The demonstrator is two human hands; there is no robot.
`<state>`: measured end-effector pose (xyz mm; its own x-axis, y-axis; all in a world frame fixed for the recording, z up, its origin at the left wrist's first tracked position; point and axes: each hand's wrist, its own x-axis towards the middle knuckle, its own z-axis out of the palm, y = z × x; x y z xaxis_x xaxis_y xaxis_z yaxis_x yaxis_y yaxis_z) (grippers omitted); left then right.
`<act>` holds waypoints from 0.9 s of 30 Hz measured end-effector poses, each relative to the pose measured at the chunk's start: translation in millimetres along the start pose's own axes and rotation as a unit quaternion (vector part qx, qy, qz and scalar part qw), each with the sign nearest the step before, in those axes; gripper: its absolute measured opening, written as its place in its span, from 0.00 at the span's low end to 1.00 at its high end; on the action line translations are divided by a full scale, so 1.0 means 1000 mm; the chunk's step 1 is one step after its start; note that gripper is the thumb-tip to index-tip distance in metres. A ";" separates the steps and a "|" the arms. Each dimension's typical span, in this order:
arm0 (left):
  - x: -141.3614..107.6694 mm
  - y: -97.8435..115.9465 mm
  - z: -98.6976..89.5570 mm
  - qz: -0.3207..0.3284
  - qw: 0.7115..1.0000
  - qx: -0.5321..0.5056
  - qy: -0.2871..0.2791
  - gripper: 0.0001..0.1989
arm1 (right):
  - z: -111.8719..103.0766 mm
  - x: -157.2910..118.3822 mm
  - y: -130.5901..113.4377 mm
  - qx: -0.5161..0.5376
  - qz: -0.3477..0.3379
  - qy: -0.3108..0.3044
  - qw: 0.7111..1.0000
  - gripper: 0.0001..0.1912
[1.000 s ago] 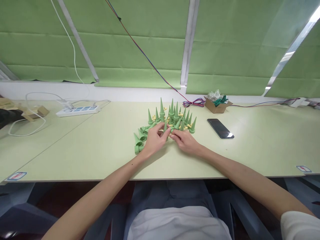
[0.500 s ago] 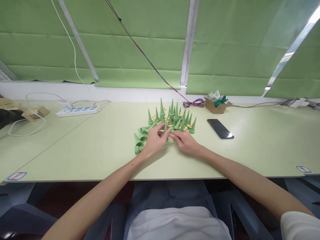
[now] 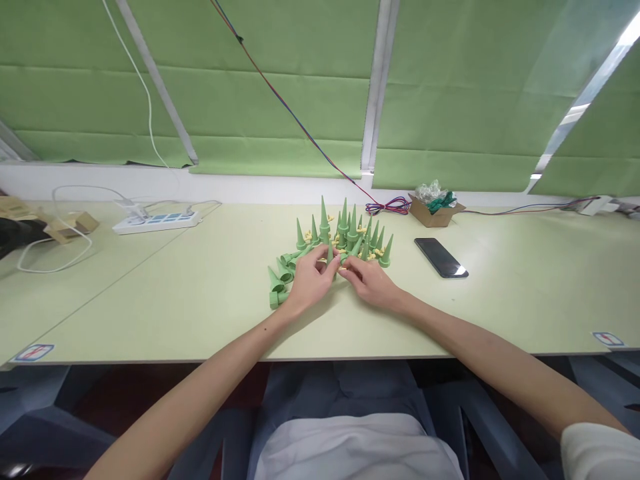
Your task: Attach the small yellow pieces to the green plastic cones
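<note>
My left hand (image 3: 313, 279) is closed around an upright green plastic spike (image 3: 330, 252), its pointed tip showing above the fingers. Close beside it, my right hand (image 3: 369, 281) has its thumb and forefinger pinched at the base of that spike, on a small yellow part (image 3: 343, 268) that the fingers mostly hide. Behind both hands stand several green spikes (image 3: 353, 227) on their wide ends, with small yellow pieces (image 3: 379, 253) scattered among them. More spikes (image 3: 284, 272) lie on their sides left of my left hand, near a green cap-like end (image 3: 274, 299).
A black phone (image 3: 441, 257) lies to the right on the table (image 3: 200, 300). Farther back are a small cardboard box (image 3: 436, 215) with plastic wrap and a coiled red-blue cable (image 3: 395, 206). A white power strip (image 3: 157, 223) and cardboard pieces (image 3: 73, 227) are at the left.
My right hand's fingers have shifted slightly at the base of the spike. My left hand and the spike in it have hardly moved.
</note>
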<state>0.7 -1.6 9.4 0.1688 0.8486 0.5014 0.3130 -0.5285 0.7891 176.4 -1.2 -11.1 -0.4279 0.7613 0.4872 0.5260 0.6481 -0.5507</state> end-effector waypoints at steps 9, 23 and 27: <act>0.000 0.000 0.000 0.003 1.000 -0.004 -0.002 0.09 | -0.001 0.000 0.001 -0.042 -0.028 -0.005 0.999 0.14; 0.000 -0.002 0.001 0.005 1.000 0.002 -0.005 0.10 | 0.001 -0.002 0.003 -0.061 -0.034 0.001 0.998 0.17; 0.001 -0.002 0.000 0.004 1.000 0.007 -0.005 0.10 | 0.001 -0.001 0.003 -0.048 -0.025 0.003 0.999 0.18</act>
<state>0.4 -0.1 8.1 0.1812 0.8446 0.5037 0.3255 -0.5349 0.7797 177.5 -0.1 -13.2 -0.4505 0.7277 0.5172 0.5718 0.6801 -0.4589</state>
